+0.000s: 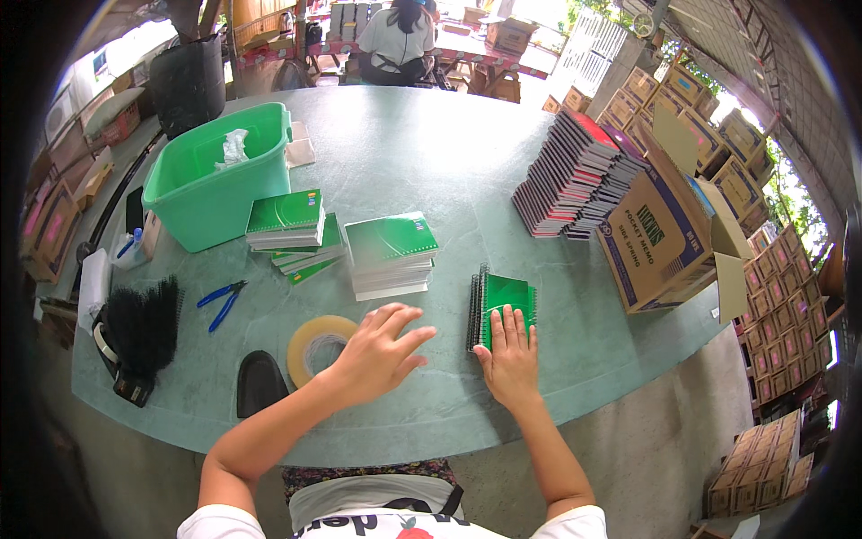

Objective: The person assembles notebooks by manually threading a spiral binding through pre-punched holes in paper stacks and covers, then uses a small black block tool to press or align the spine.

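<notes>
My right hand lies flat with fingers stretched over a small stack of green spiral notebooks, whose black coils run along the left side. Above the table and near the tape roll, my left hand hangs with its fingers apart and nothing in them. Beyond it stands a stack of green-covered pads with white page edges and no coil showing. Another pile of green pads sits to its left, its lower ones turned askew.
A green plastic tub holds crumpled white plastic. Blue-handled pliers, a bundle of black coils and a dark oval object lie left. Tall red-and-black notebook stacks stand beside an open carton. A person sits far back.
</notes>
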{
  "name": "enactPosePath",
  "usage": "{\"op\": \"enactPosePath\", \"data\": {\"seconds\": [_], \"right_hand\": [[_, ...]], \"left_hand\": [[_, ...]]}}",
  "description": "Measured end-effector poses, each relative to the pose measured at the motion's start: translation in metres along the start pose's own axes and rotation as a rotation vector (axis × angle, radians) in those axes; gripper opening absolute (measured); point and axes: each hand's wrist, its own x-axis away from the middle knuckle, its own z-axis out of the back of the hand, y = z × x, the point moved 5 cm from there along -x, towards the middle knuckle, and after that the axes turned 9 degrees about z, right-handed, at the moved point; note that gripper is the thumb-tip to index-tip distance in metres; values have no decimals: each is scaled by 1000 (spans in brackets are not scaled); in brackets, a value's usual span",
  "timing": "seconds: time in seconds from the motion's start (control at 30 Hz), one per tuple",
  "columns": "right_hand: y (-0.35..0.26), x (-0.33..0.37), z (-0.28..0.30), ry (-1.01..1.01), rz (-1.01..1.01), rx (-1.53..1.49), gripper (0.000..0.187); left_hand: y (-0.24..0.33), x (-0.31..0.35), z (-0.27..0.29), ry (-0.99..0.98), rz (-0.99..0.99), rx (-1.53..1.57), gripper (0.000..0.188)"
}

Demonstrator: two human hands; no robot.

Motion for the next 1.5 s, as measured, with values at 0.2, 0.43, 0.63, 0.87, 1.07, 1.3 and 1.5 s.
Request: {"op": "enactPosePath", "data": {"seconds": [0.2, 0.43, 0.63, 0.87, 1.07, 1.3, 1.5], "right_hand": [[11, -17, 24, 203, -299, -28, 55], [-80, -128, 24, 112, 556, -240, 37], [-141, -195, -10, -120, 725, 38, 34], [-136, -225, -10, -436, 720, -325, 27], [-135, -233, -6, -495, 737, -413, 27], [-134, -238, 4, -521, 711, -573, 25], [-130, -241, 4, -503, 716, -621, 26]], "left_hand": [[-41, 58, 22, 50, 186, 60, 26], [-46, 68, 51, 216, 210, 117, 18], [-74, 98, 57, 201, 307, 146, 15], [-118, 76, 54, 262, 438, 213, 11], [-145, 6, 24, 298, 604, 519, 16], [-151, -10, 11, 375, 665, 652, 22], [-156, -18, 7, 444, 612, 693, 21]]}}
